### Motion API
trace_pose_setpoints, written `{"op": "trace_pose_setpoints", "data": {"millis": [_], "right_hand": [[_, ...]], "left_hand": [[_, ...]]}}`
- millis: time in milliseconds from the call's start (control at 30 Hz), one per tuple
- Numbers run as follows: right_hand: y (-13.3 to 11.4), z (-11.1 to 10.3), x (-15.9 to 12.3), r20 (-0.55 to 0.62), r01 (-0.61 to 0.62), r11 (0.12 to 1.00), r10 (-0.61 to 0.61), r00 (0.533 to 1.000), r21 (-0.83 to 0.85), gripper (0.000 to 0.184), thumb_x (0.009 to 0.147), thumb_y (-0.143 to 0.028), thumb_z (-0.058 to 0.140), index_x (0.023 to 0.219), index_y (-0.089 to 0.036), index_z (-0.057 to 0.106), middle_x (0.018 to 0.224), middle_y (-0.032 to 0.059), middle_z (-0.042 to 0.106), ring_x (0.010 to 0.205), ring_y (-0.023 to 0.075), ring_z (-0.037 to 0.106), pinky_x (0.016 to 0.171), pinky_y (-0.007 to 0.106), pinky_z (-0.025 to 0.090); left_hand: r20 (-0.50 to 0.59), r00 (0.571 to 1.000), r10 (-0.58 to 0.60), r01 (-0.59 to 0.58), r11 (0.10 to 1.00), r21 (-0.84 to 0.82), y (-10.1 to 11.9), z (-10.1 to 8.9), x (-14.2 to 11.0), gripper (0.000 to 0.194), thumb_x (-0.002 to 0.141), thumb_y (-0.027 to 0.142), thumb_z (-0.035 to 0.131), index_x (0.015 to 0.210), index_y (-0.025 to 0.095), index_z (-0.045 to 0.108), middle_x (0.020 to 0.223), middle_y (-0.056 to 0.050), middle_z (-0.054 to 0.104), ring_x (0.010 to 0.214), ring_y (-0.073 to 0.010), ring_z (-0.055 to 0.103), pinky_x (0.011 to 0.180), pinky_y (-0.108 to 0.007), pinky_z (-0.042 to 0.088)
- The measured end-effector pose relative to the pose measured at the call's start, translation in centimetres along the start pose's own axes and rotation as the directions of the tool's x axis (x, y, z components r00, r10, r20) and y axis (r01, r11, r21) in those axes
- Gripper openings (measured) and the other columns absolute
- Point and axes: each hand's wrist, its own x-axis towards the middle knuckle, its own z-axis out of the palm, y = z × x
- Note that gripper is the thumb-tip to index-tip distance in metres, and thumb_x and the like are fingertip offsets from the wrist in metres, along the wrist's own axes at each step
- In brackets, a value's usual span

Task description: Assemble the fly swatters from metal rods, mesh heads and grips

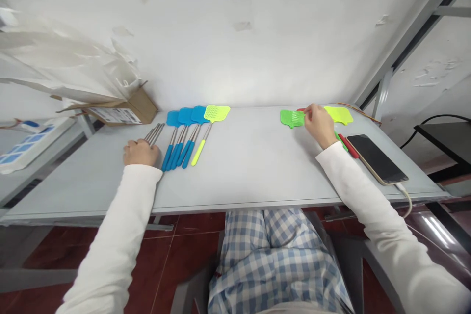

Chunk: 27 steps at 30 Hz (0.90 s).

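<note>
My left hand is closed around the ends of several thin metal rods, which lie on the table. Just to its right lie several blue fly swatters and a yellow-green fly swatter, heads pointing away from me. My right hand pinches the edge of a green swatter head, and a bit of red shows beneath it. A yellow swatter head lies beyond my right hand, and red and green handles lie below it.
The pale grey table stands against a white wall. A black phone with a white cable lies at its right end. A cardboard box and crumpled white plastic sit at the back left. My checked trousers show below the table's front edge.
</note>
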Motion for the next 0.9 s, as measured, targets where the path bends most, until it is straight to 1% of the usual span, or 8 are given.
{"op": "trace_pose_setpoints", "data": {"millis": [100,200,300,400,467,567,700,900], "right_hand": [[1.1,-1.0,0.4,-0.059,-0.146,0.969,0.137,0.989,-0.201,0.031,0.091,-0.019,0.036,0.106,-0.009,0.062,0.108,0.0243,0.063,0.105,0.035,0.057,0.083,0.044,0.043],[2.3,-1.2,0.5,0.023,-0.269,0.91,0.291,0.956,-0.314,0.032,0.09,-0.02,0.041,0.107,-0.006,0.064,0.112,0.0285,0.061,0.111,0.0393,0.056,0.085,0.047,0.044],[3.0,-1.2,0.4,0.116,-0.302,0.873,0.371,0.921,-0.383,0.03,0.087,-0.019,0.048,0.107,-0.006,0.066,0.109,0.0293,0.063,0.111,0.0408,0.057,0.083,0.047,0.045],[3.0,-1.4,0.3,0.148,-0.29,0.868,0.375,0.915,-0.403,0.03,0.086,-0.021,0.05,0.107,-0.008,0.068,0.107,0.0279,0.065,0.106,0.0395,0.061,0.08,0.045,0.047],[2.9,-1.4,0.4,0.175,-0.265,0.878,0.357,0.918,-0.398,0.031,0.086,-0.02,0.05,0.108,-0.008,0.068,0.108,0.0265,0.066,0.104,0.0376,0.063,0.079,0.044,0.048],[2.7,-1.2,0.6,0.247,-0.17,0.93,0.258,0.934,-0.326,0.028,0.084,-0.018,0.052,0.105,-0.012,0.069,0.106,0.0202,0.069,0.102,0.0316,0.065,0.081,0.04,0.049],[2.6,-0.6,0.4,0.347,-0.055,0.968,0.142,0.927,-0.246,0.025,0.082,-0.018,0.055,0.103,-0.015,0.069,0.105,0.0152,0.068,0.099,0.0262,0.064,0.083,0.035,0.048],[2.9,-0.6,-0.4,0.231,-0.118,0.901,0.231,0.945,-0.417,0.031,0.077,-0.021,0.062,0.107,-0.011,0.064,0.117,0.0245,0.059,0.107,0.0344,0.06,0.079,0.041,0.048]], "left_hand": [[-0.033,0.998,0.046,-0.044,0.997,0.069,-1.0,0.7,0.5,0.043,0.088,0.028,0.043,0.119,0.003,0.057,0.132,-0.028,0.052,0.126,-0.0394,0.048,0.099,-0.047,0.042],[-0.03,0.998,0.048,-0.045,0.997,0.07,-1.4,0.9,1.0,0.04,0.086,0.032,0.049,0.117,0.008,0.058,0.13,-0.024,0.055,0.119,-0.0342,0.053,0.095,-0.042,0.044],[0.017,0.999,0.043,-0.044,0.996,0.078,-1.4,0.8,1.7,0.043,0.085,0.037,0.052,0.116,0.008,0.057,0.124,-0.022,0.059,0.112,-0.0302,0.057,0.092,-0.037,0.044],[0.08,0.996,0.038,-0.045,0.995,0.086,-1.3,0.6,2.0,0.04,0.084,0.042,0.053,0.109,0.011,0.06,0.117,-0.018,0.063,0.106,-0.0281,0.058,0.086,-0.033,0.044],[0.067,0.997,0.024,-0.03,0.995,0.099,-1.2,0.3,1.9,0.037,0.085,0.042,0.051,0.106,0.013,0.061,0.112,-0.016,0.066,0.102,-0.0274,0.06,0.081,-0.031,0.044],[-0.001,1.0,0.016,-0.016,0.991,0.13,-1.1,0.1,1.7,0.032,0.087,0.033,0.044,0.107,0.015,0.061,0.108,-0.014,0.067,0.1,-0.0267,0.061,0.076,-0.031,0.043],[0.064,0.996,0.057,-0.063,0.994,0.093,-0.8,0.3,1.5,0.036,0.087,0.04,0.047,0.108,0.014,0.06,0.107,-0.015,0.066,0.104,-0.0287,0.06,0.08,-0.032,0.043],[-0.07,0.994,0.084,-0.086,0.996,-0.022,-0.3,1.4,0.7,0.056,0.087,0.049,0.05,0.131,0.015,0.049,0.129,-0.021,0.049,0.11,-0.0322,0.059,0.087,-0.037,0.045]]}}
